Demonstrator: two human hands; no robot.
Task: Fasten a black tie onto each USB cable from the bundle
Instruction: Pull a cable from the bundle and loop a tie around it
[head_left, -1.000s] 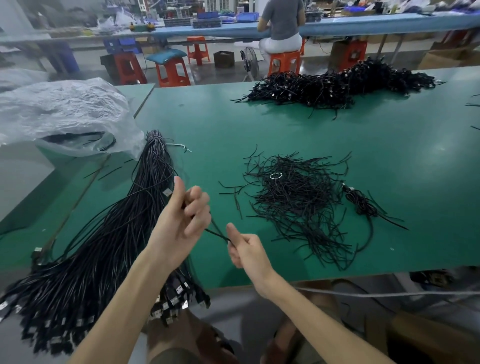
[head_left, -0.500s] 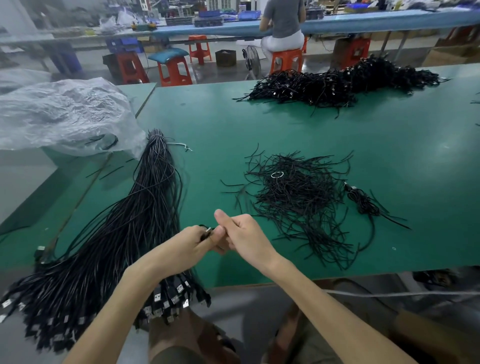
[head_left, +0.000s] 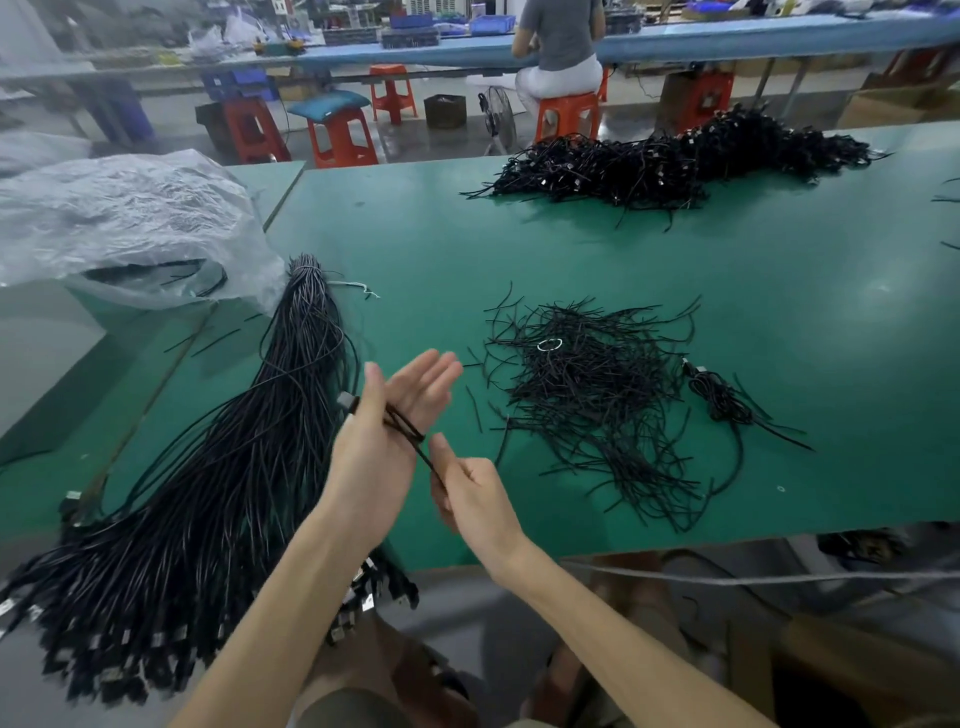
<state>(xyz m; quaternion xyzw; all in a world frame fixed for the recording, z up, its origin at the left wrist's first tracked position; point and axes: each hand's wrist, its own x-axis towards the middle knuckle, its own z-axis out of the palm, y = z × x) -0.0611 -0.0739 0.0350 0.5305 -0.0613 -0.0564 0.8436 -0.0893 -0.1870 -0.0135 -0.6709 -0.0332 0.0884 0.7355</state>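
My left hand (head_left: 389, 421) is raised over the table's front edge with its fingers straight. One black USB cable (head_left: 408, 428) loops across its palm, and the metal plug (head_left: 345, 400) sticks out from under the thumb, which clamps it. My right hand (head_left: 470, 499), just below and to the right, pinches the same cable's taut run. On the left lies the big bundle of USB cables (head_left: 218, 467), its plugs hanging over the table edge. The heap of loose black ties (head_left: 592, 400) lies right of my hands. One coiled cable (head_left: 719, 395) rests beside that heap.
The green table (head_left: 779, 312) carries a large pile of coiled cables (head_left: 675, 161) at the back. A clear plastic bag (head_left: 124, 218) lies at the far left. Beyond the table a person sits on an orange stool (head_left: 566, 114), with more stools nearby.
My hands met in front of me, then parted. The left hand rose and straightened its fingers with the cable looped over the palm; the right hand drew the cable down and right.
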